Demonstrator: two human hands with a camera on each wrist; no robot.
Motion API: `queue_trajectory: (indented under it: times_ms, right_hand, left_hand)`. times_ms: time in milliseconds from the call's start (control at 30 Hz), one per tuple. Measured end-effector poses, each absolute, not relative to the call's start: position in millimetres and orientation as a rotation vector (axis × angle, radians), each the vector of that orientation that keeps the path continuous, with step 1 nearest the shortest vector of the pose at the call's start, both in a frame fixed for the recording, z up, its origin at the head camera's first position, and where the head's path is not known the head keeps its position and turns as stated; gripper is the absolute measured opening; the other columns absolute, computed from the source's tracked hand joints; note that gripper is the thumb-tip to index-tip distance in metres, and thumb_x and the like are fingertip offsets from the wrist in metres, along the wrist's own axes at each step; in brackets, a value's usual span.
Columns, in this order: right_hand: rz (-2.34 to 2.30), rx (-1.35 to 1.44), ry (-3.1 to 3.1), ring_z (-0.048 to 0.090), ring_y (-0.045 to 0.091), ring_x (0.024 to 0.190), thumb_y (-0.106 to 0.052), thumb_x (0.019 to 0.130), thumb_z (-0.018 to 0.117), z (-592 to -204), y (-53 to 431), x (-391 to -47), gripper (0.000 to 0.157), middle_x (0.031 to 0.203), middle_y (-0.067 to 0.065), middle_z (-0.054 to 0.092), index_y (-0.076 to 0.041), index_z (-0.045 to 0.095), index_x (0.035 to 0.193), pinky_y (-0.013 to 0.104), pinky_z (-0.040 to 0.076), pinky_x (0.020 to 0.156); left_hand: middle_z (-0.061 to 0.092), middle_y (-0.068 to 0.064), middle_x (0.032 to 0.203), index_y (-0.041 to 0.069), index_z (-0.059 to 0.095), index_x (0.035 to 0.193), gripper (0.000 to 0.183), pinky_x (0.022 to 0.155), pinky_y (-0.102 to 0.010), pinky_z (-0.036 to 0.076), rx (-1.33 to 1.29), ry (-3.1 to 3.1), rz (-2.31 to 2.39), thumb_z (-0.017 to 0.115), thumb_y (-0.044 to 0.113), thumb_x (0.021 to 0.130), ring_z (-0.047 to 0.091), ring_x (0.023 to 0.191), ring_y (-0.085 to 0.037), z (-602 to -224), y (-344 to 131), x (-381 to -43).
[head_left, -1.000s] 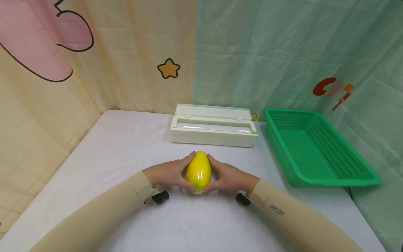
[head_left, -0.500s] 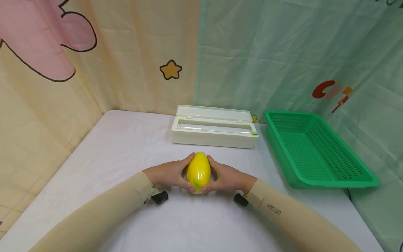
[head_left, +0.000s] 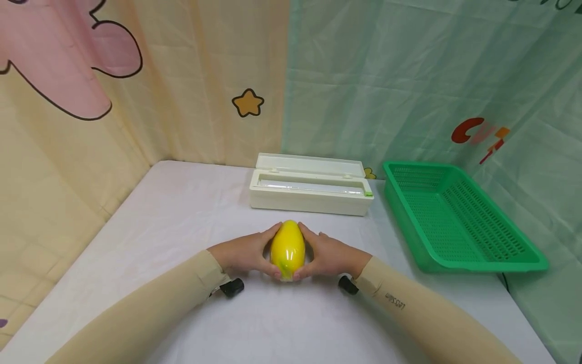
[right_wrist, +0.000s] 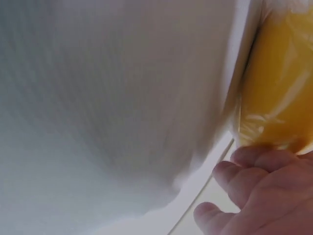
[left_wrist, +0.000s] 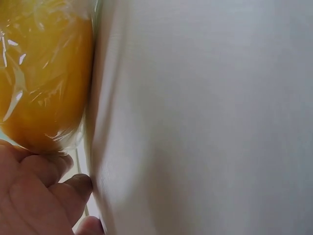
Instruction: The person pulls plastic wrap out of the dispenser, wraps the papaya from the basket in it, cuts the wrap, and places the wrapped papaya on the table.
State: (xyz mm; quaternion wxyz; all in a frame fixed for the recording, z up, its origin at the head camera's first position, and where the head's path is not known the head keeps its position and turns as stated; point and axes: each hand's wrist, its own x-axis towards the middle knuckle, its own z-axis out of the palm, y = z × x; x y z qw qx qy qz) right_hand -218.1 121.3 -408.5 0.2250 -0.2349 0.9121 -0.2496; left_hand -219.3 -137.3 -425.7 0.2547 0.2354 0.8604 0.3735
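Note:
A smooth, oval yellow fruit [head_left: 288, 247], wrapped in shiny clear plastic film, lies lengthwise on the white-covered table. My left hand [head_left: 247, 251] grips its left side, thumb at the near end and forefinger at the far end. From the right, my right hand [head_left: 331, 256] holds it in a mirrored way. Both thumb tips sit close together by the near end. In the left wrist view, wrinkled film shows over the fruit [left_wrist: 46, 73], with fingers [left_wrist: 41, 169] bent at its end. The right wrist view shows fingers [right_wrist: 264, 166] against the other side of the wrapped fruit [right_wrist: 279, 88].
Behind the hands stands a white cling film box [head_left: 311, 199], lid raised, with a film roll [head_left: 311, 187] inside and a green slider [head_left: 368, 193] at its right end. A green perforated basket [head_left: 423, 242] stands at the right. Printed curtains [head_left: 195, 91] enclose the table's back and sides.
The head view has shifted very slightly. Both hands keep their hold on the wrapped fruit, which stays in the same spot on the table.

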Motion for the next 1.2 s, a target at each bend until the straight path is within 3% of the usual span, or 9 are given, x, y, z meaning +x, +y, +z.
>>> queue_trajectory:
  times_ms: [200,600,900,1033,1200]
  right_hand:
    - [-0.688,-0.646,2.511,0.037,0.047,0.153,-0.065,0.074,0.089,-412.2,123.1,-223.5,0.131,0.170,0.007,0.037,-0.020,0.013,0.171,0.064,0.036,0.122]
    - [-0.720,-0.666,2.480,0.050,0.025,0.141,-0.063,0.074,0.089,-414.7,123.9,-226.7,0.130,0.168,0.008,0.040,-0.019,0.014,0.171,0.055,0.038,0.124]
    - [-0.722,-0.661,2.480,0.048,0.025,0.146,-0.063,0.074,0.089,-414.2,124.1,-226.2,0.131,0.169,0.009,0.039,-0.017,0.013,0.171,0.055,0.037,0.125]
    - [-0.664,-0.649,2.502,0.053,0.027,0.140,-0.068,0.074,0.087,-413.0,124.8,-226.1,0.132,0.167,0.010,0.042,-0.018,0.012,0.171,0.055,0.041,0.121]
    - [-0.640,-0.660,2.496,0.048,0.028,0.147,-0.069,0.076,0.084,-412.0,126.1,-225.8,0.133,0.170,0.011,0.037,-0.015,0.007,0.171,0.055,0.039,0.123]
  left_hand:
    - [0.036,-0.005,0.169,0.019,0.009,0.171,0.127,0.128,-0.052,0.029,0.621,2.342,1.008,0.090,0.050,0.078,0.045,0.143,-0.020,-424.5,-134.7,-220.6]
    - [0.044,-0.005,0.163,0.023,0.010,0.171,0.128,0.123,-0.054,0.035,0.610,2.361,0.978,0.089,0.055,0.076,0.050,0.132,-0.020,-426.3,-134.4,-221.6]
    - [0.050,-0.006,0.156,0.022,0.011,0.171,0.126,0.121,-0.051,0.036,0.616,2.348,0.978,0.089,0.053,0.077,0.051,0.125,-0.020,-426.7,-134.5,-223.1]
    - [0.043,-0.007,0.164,0.022,0.010,0.171,0.126,0.124,-0.054,0.033,0.611,2.342,0.977,0.090,0.053,0.077,0.049,0.133,-0.022,-425.7,-134.9,-223.8]
    - [0.030,-0.008,0.173,0.019,0.009,0.171,0.128,0.128,-0.059,0.027,0.611,2.360,0.949,0.088,0.057,0.078,0.039,0.152,-0.027,-423.3,-134.6,-224.2]
